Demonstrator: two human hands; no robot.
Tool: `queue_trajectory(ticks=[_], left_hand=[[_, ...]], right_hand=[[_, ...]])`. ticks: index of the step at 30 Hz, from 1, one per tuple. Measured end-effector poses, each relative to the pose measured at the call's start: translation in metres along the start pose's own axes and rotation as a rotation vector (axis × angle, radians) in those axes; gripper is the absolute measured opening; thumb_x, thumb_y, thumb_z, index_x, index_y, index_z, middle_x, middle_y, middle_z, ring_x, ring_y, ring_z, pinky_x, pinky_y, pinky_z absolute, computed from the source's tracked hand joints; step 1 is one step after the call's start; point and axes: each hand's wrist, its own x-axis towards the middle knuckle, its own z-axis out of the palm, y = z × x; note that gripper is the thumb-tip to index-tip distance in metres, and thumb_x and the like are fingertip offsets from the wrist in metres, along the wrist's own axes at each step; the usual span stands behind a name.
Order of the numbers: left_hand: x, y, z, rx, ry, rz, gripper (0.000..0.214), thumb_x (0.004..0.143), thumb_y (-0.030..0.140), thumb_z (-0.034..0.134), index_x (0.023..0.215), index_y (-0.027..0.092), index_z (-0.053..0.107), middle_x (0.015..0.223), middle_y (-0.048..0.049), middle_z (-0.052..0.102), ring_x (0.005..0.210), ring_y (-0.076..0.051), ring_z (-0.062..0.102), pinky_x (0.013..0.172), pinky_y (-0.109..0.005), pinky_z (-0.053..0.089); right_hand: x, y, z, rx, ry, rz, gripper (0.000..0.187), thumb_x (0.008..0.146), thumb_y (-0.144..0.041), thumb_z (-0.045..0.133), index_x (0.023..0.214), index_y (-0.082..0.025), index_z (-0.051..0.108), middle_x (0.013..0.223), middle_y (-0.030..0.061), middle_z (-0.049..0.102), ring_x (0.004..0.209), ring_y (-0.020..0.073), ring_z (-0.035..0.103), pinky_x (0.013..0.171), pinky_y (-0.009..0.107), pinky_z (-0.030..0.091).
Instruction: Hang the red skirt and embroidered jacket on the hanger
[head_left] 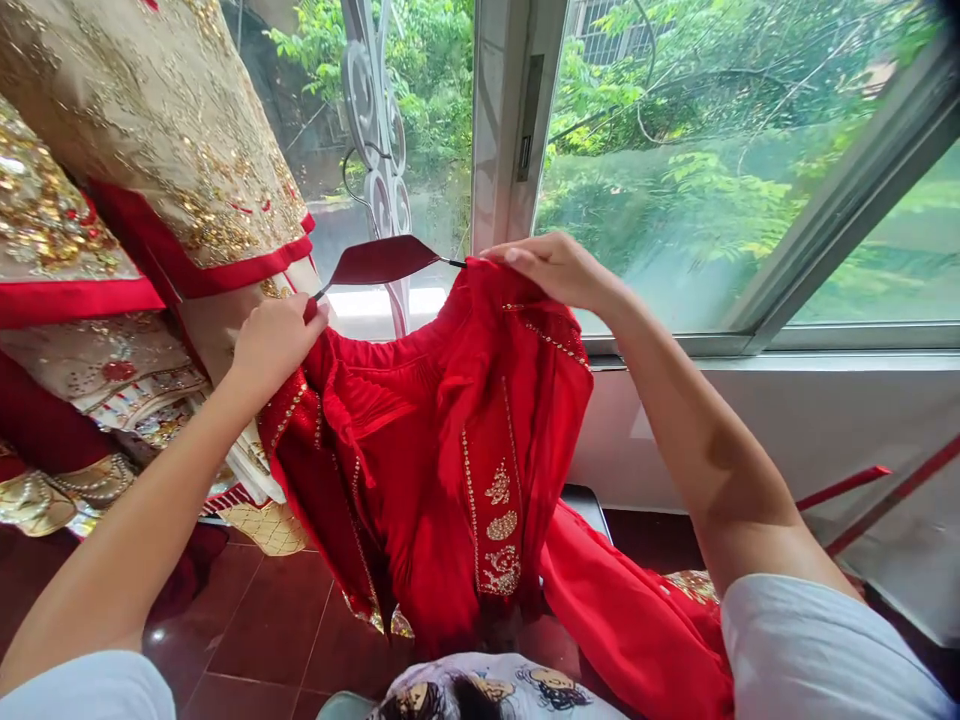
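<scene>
Frame centre: left hand and right hand each grip a shoulder of a red dress; the hanger spans sideways between them.

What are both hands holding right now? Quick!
Left hand: closed on the red garment, at the shoulder by the hanger.
Right hand: closed on the red garment's other shoulder.

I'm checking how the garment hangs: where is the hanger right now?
Head view, centre: the dark red hanger spans between the left hand and the right hand, atop the red embroidered garment both grip, before the window.
</scene>
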Motion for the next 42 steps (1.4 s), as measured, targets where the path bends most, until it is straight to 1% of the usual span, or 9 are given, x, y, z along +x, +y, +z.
queue_trajectory(ticks=[5, 9, 14, 21, 24, 28, 34, 38, 42], left_hand=[[0.000, -0.011, -0.008, -0.091, -0.050, 0.071, 0.056, 0.087, 0.059, 0.036, 0.102, 0.013, 0.064, 0.098, -0.0168, 0.067, 0.095, -0.035, 0.062, 0.080, -0.042, 0.046], [0.001, 0.020, -0.024, -0.136, 0.247, 0.302, 0.067, 0.089, 0.055, 0.039, 0.137, 0.010, 0.043, 0.137, -0.0180, 0.050, 0.125, -0.035, 0.044, 0.106, -0.048, 0.032], [0.030, 0.088, -0.026, -0.093, 0.276, 0.730, 0.047, 0.096, 0.042, 0.031, 0.133, 0.020, 0.051, 0.143, -0.0102, 0.046, 0.135, -0.027, 0.033, 0.115, -0.051, 0.010], [0.058, 0.108, -0.014, 0.029, 0.247, 0.631, 0.029, 0.094, 0.032, 0.045, 0.092, 0.017, 0.070, 0.089, -0.0107, 0.066, 0.095, -0.027, 0.057, 0.079, -0.039, 0.038], [0.056, 0.109, -0.017, 0.106, 0.234, 0.627, 0.028, 0.094, 0.032, 0.047, 0.090, 0.017, 0.071, 0.086, -0.0095, 0.065, 0.089, -0.025, 0.057, 0.073, -0.036, 0.036], [0.053, 0.114, -0.019, 0.102, 0.230, 0.584, 0.027, 0.094, 0.031, 0.050, 0.092, 0.016, 0.072, 0.086, -0.0104, 0.065, 0.089, -0.025, 0.057, 0.073, -0.036, 0.036], [0.052, 0.113, -0.016, 0.056, 0.235, 0.597, 0.027, 0.094, 0.031, 0.049, 0.094, 0.017, 0.073, 0.091, -0.0112, 0.067, 0.094, -0.029, 0.057, 0.076, -0.040, 0.038], [0.052, 0.111, -0.015, -0.003, 0.226, 0.597, 0.029, 0.095, 0.030, 0.046, 0.094, 0.019, 0.073, 0.093, -0.0115, 0.068, 0.095, -0.029, 0.056, 0.077, -0.041, 0.038], [0.052, 0.114, -0.015, 0.000, 0.217, 0.577, 0.032, 0.095, 0.029, 0.046, 0.094, 0.018, 0.075, 0.093, -0.0132, 0.068, 0.095, -0.030, 0.055, 0.076, -0.042, 0.037]], right_hand=[[-0.023, 0.037, -0.016, 0.384, -0.017, 0.172, 0.058, 0.077, -0.064, 0.061, 0.111, -0.017, 0.070, 0.101, 0.0080, 0.072, 0.095, 0.0180, 0.066, 0.081, 0.030, 0.052], [-0.033, 0.048, -0.002, 0.386, -0.052, 0.219, 0.054, 0.081, -0.065, 0.055, 0.102, -0.018, 0.073, 0.092, 0.0057, 0.074, 0.090, 0.0201, 0.067, 0.078, 0.031, 0.054], [-0.042, 0.024, 0.011, -0.037, 0.347, 0.093, 0.037, 0.083, -0.048, 0.057, 0.101, -0.019, 0.070, 0.104, 0.0082, 0.071, 0.083, 0.0183, 0.064, 0.074, 0.032, 0.054], [-0.102, -0.004, 0.024, -0.434, 0.241, 0.066, 0.034, 0.081, -0.035, 0.061, 0.111, -0.020, 0.055, 0.114, 0.0105, 0.059, 0.080, 0.0192, 0.061, 0.062, 0.030, 0.048], [-0.120, -0.002, 0.044, -0.641, 0.308, 0.154, 0.008, 0.087, -0.022, 0.047, 0.087, -0.019, 0.055, 0.089, 0.0079, 0.063, 0.070, 0.0180, 0.058, 0.056, 0.027, 0.039], [-0.130, -0.017, 0.075, -0.807, 0.319, 0.131, 0.024, 0.083, -0.010, 0.041, 0.063, -0.019, 0.048, 0.056, 0.0020, 0.055, 0.051, 0.0135, 0.047, 0.049, 0.026, 0.021], [-0.064, -0.061, 0.077, -0.689, 0.491, 0.188, 0.023, 0.088, -0.041, 0.050, 0.089, -0.021, 0.061, 0.069, 0.0057, 0.063, 0.061, 0.0177, 0.053, 0.053, 0.027, 0.030], [-0.003, -0.053, 0.061, -0.686, 0.224, 0.119, 0.025, 0.084, -0.041, 0.054, 0.085, -0.018, 0.064, 0.080, 0.0127, 0.065, 0.070, 0.0226, 0.055, 0.058, 0.031, 0.035], [0.019, -0.027, 0.043, -0.466, 0.015, 0.036, 0.038, 0.091, -0.038, 0.042, 0.060, -0.019, 0.054, 0.057, 0.0038, 0.049, 0.056, 0.0139, 0.042, 0.057, 0.029, 0.032]])
